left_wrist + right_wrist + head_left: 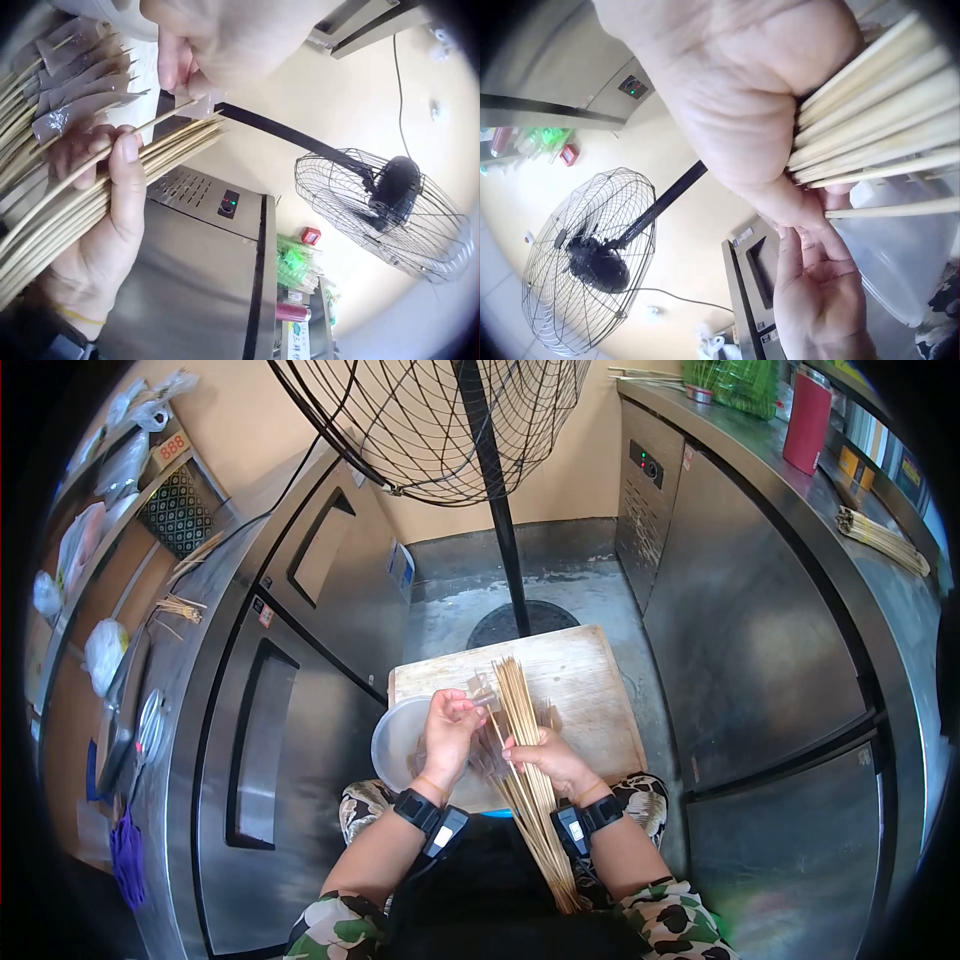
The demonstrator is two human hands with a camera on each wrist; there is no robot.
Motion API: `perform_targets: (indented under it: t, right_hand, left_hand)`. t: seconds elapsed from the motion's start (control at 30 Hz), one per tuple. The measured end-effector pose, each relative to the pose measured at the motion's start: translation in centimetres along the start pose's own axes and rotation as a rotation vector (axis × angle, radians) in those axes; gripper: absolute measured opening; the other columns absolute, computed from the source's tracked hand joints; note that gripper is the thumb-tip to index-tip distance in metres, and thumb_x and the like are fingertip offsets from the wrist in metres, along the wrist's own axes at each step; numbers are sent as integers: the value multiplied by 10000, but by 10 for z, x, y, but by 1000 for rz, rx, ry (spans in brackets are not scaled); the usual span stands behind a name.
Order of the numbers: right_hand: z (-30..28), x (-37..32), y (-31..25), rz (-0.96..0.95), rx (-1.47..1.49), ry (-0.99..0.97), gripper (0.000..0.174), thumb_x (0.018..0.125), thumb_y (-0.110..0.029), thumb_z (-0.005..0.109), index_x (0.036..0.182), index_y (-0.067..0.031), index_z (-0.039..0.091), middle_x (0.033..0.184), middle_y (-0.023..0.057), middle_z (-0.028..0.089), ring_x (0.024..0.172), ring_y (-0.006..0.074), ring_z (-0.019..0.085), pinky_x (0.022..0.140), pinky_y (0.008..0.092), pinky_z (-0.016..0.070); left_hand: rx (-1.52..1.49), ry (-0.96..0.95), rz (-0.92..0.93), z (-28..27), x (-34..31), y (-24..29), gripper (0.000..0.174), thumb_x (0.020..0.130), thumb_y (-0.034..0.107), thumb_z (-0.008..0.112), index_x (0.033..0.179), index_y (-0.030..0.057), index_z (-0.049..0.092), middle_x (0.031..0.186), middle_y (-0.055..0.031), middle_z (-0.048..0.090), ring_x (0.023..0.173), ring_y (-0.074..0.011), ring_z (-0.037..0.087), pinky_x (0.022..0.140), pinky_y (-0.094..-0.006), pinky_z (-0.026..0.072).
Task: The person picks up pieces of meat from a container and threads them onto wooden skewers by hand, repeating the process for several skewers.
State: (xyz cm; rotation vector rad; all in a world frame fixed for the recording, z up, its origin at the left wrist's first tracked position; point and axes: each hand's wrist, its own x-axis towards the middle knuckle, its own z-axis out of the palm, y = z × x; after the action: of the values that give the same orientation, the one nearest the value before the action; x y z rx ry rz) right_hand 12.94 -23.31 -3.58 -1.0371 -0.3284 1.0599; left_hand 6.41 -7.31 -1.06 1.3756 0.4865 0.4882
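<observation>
Although the right hand (550, 757) covers part of it, the bundle of skewers (516, 695) is plain enough, slanting from above the wooden board (590, 710) down over the person's lap. That hand is closed around the bundle, its thumb and fingertip also pinching a single skewer (161, 118) set apart from the others; how the remaining fingers wrap underneath is hard to see. The left hand (450, 735) is mostly closed, finger and thumb pinching a translucent slice (202, 109) at the single skewer's tip. Whether the point has pierced the slice cannot be told, and in the right wrist view the right hand hides that spot.

Threaded slices (82, 86) lie beside the bundle in the left wrist view, cut off at its left edge; from the head they are largely screened by hands and skewers. The left hand and forearm block part of the pale bowl (390, 738), so its contents are unclear. The top of the fan (440, 420) is cropped from the head view.
</observation>
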Motion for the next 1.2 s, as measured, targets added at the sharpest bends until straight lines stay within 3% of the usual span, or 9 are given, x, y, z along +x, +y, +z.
perform_targets:
  t: [0.17,0.4,0.53,0.6,0.67,0.73,0.83,1.07,1.2]
  right_hand:
    - [-3,1,2,1,-31,37,116,746,-40,680,832,-33,602,714,18,596,595,86,542,538,218,435]
    - [-12,7,15,-49,-134,78,112,749,2,623,855,-20,596,750,23,603,643,98,567,573,237,466]
    - [-2,-4,4,-131,-69,93,188,764,24,612,946,-20,592,812,16,621,722,100,593,668,244,489]
    - [-5,-4,6,-86,-86,106,159,771,-8,609,925,-24,575,766,14,594,665,101,569,626,248,475]
    - [-18,1,12,-15,-98,98,146,768,-32,611,905,-28,560,772,19,583,636,96,548,597,249,464]
    - [-9,-3,5,-11,-63,104,94,767,-47,620,831,-46,551,724,13,561,595,88,519,550,236,436]
    - [-7,-2,3,-2,-82,92,108,754,-43,642,810,-48,551,710,11,563,588,90,524,536,233,434]
    - [-11,11,21,28,-348,134,168,745,-49,702,818,-50,551,701,13,573,605,101,534,552,242,437]
    - [-9,13,23,5,-377,130,141,761,-45,682,821,-36,554,704,25,577,610,107,540,550,249,445]
  left_hand:
    - [451,-30,223,5,-11,9,313,764,-102,596,1025,38,494,906,-69,516,769,-108,565,664,-252,520]
    - [733,-410,379,10,-49,12,244,750,-97,603,959,25,573,876,-60,535,767,-148,591,700,-260,505]
    - [659,-305,298,-3,-41,25,137,812,-13,610,941,23,583,848,-59,568,717,-109,591,657,-239,487]
    - [510,-147,236,-29,-20,11,33,883,52,563,904,33,579,727,-8,590,665,-55,565,566,-207,455]
    - [494,24,88,-61,-2,5,55,870,75,585,895,26,587,785,-33,618,689,-70,586,626,-219,475]
    - [911,36,50,-92,12,-10,135,799,102,632,908,23,616,831,-113,653,754,-235,645,696,-311,509]
    - [988,-75,43,-105,14,-35,233,747,187,688,910,30,628,880,-148,644,834,-300,623,773,-356,489]
    - [1327,-67,-29,-89,20,-51,223,700,196,724,824,46,614,867,-125,632,833,-281,607,752,-366,478]
    - [1235,-155,-136,-88,17,-42,140,749,151,683,816,70,590,818,-82,617,825,-197,615,711,-326,486]
